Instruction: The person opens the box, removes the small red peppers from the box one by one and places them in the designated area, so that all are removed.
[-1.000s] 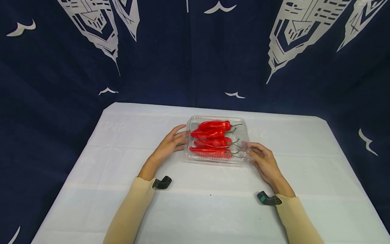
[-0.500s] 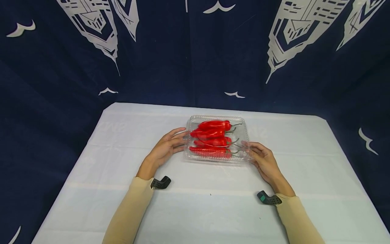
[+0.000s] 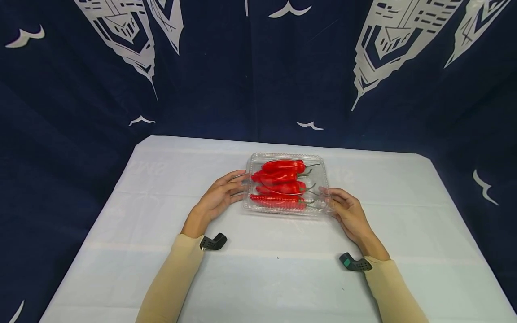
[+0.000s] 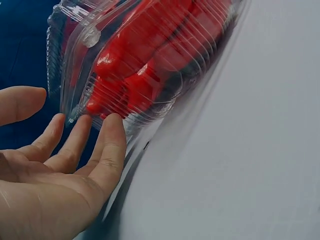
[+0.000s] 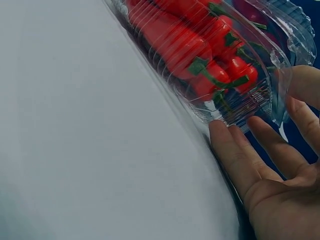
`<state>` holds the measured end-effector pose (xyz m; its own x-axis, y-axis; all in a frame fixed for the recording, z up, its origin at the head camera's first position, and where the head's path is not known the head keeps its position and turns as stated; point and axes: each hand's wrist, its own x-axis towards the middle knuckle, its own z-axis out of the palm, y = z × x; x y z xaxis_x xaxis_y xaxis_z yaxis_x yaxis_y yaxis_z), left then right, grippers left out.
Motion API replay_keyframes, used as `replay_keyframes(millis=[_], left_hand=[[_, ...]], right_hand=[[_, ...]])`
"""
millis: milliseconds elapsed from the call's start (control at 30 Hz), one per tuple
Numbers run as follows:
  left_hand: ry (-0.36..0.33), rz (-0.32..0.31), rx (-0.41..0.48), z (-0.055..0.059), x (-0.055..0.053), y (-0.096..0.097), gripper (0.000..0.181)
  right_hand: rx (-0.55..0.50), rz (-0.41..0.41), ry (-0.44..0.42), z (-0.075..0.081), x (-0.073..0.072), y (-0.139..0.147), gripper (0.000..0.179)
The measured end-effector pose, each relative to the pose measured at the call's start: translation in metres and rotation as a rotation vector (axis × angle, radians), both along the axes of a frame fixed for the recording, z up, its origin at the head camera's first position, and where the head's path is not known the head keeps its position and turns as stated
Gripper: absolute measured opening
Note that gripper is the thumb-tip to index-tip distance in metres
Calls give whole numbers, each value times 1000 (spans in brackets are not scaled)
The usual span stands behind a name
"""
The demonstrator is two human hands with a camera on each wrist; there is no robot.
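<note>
A clear plastic clamshell box (image 3: 319, 161) with several red chili peppers (image 3: 282, 177) inside lies near the far middle of the white table. The peppers' green stems (image 5: 215, 77) point to the right. At the box's left side is my left hand (image 3: 216, 199), fingers spread and nearly straight, fingertips against or very near the ribbed wall; its thumb stands apart from the box in the left wrist view. My right hand (image 3: 352, 220) is at the right end, thumb and forefinger pinching the rim, other fingers (image 5: 227, 145) by the lower wall. The lid appears to be down.
White cloth covers the table (image 3: 258, 278), and its far edge runs just behind the box. Beyond it hangs a dark blue curtain (image 3: 226, 89) with white printed shapes. A black device (image 3: 214, 242) sits on the left wrist, another (image 3: 355, 262) on the right.
My left hand has lowered slightly and its fingers have shifted a little along the box's left side. The right hand and the box stay where they were.
</note>
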<state>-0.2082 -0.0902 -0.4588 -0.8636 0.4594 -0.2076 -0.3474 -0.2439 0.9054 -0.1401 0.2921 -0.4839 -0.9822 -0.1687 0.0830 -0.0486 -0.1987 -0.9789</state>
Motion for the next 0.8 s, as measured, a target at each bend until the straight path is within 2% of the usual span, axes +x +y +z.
replay_keyframes(millis=[200, 467, 800], left_hand=[[12, 1, -44, 0, 0, 1, 52], [38, 21, -83, -5, -1, 4, 53], [109, -45, -109, -5, 3, 0, 58]], right_hand=[[39, 0, -14, 0, 0, 0, 28], [1, 18, 6, 1, 0, -2, 28], [1, 11, -7, 1, 0, -2, 27]])
